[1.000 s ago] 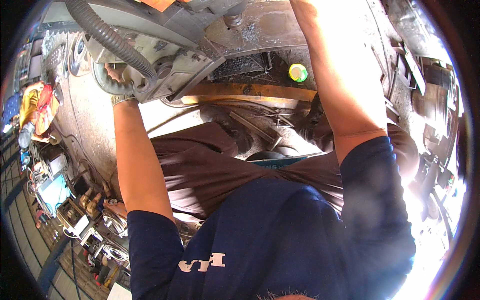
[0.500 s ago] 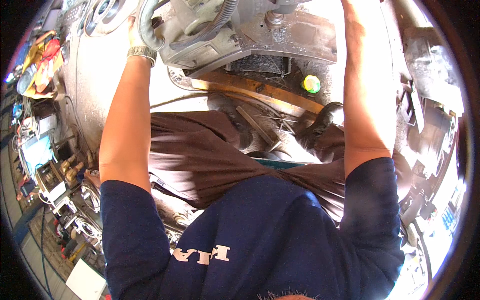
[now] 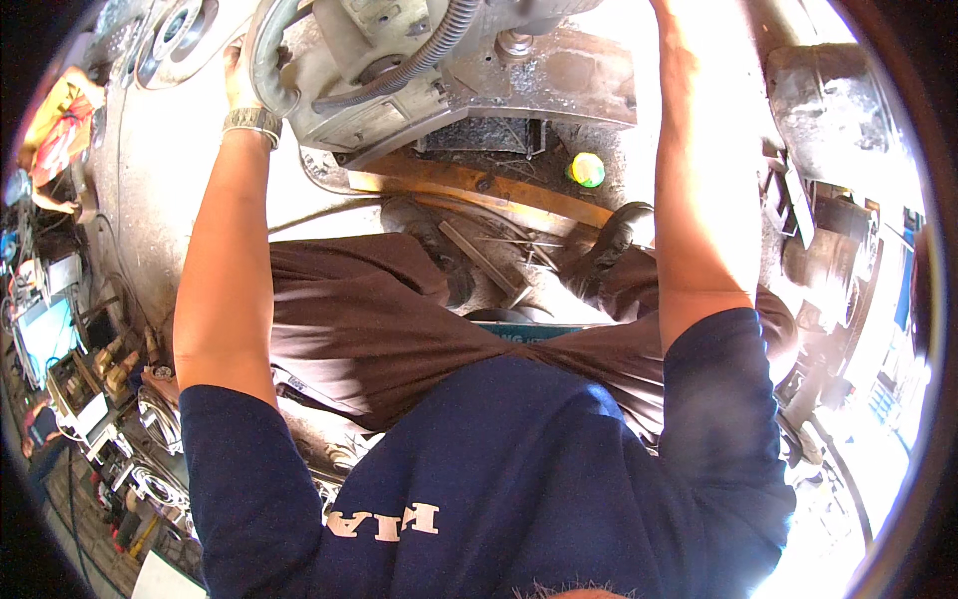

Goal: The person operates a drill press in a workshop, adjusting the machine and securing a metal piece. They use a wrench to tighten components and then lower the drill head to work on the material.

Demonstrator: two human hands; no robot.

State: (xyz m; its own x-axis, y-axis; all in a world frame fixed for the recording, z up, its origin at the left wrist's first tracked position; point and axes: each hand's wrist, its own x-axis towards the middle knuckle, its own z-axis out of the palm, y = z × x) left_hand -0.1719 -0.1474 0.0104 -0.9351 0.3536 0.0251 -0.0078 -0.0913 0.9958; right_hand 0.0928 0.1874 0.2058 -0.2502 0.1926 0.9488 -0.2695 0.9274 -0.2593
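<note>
At the upper left, my left hand (image 3: 238,80), with a watch (image 3: 252,124) at its wrist, is beside and partly behind a thick grey curved tube (image 3: 267,55). Its fingers look curled, but the tube hides what they hold. The tube stands at the left side of a grey metal machine (image 3: 369,110), over which a ribbed grey hose (image 3: 439,55) bends. Small metal chips lie on the machine's flat bed (image 3: 559,80). My right forearm (image 3: 704,190) reaches up past the machine's right side; the hand is beyond the upper edge of the head view.
A wooden beam (image 3: 489,188) lies before the machine, near my shoes. Beyond it sits a yellow-green round object (image 3: 586,170). Metal strips (image 3: 479,258) and cables lie between my feet. Cluttered gear fills the left; another person in orange (image 3: 60,130) is there. Metal parts (image 3: 833,100) stand right.
The whole view has shifted, so the machine and both arms appear farther left. My left hand keeps its place by the curved tube. The other person's arm has changed position.
</note>
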